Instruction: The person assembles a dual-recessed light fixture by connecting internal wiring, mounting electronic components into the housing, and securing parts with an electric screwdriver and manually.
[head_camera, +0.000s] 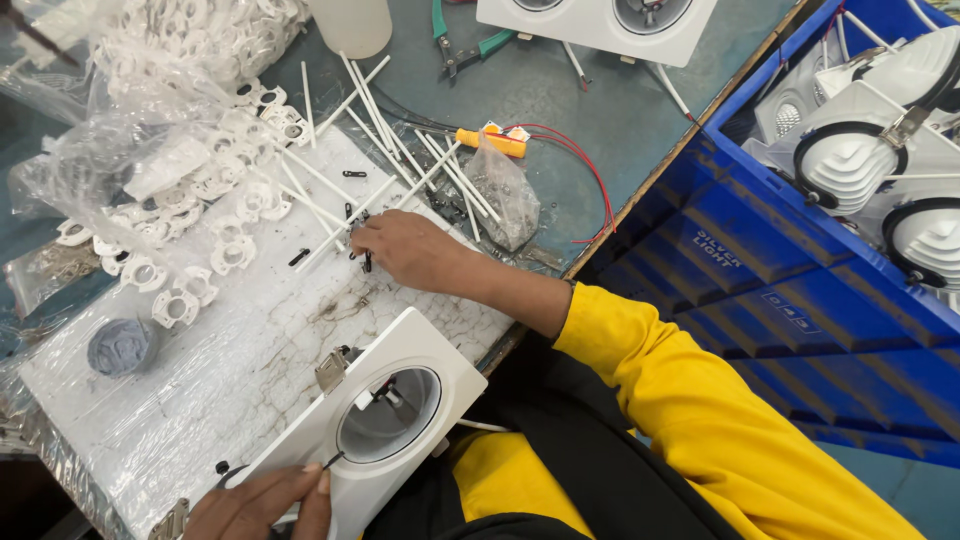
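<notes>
My left hand (262, 505) held the white lamp frame (385, 420); beyond it, my right hand (405, 248) pinched a small black clip (366, 262), not yet fitted.

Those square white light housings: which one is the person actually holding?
The square white housing at the bottom, lying on the wrapped board. The left hand grips its edge. The housing at the top edge and those in the blue crate lie untouched.

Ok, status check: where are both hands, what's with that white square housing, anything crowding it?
Left hand steadies white square housing at near edge. Right hand picks at small black screws. White rods and plastic rings scattered beyond, clear of housing.
</notes>
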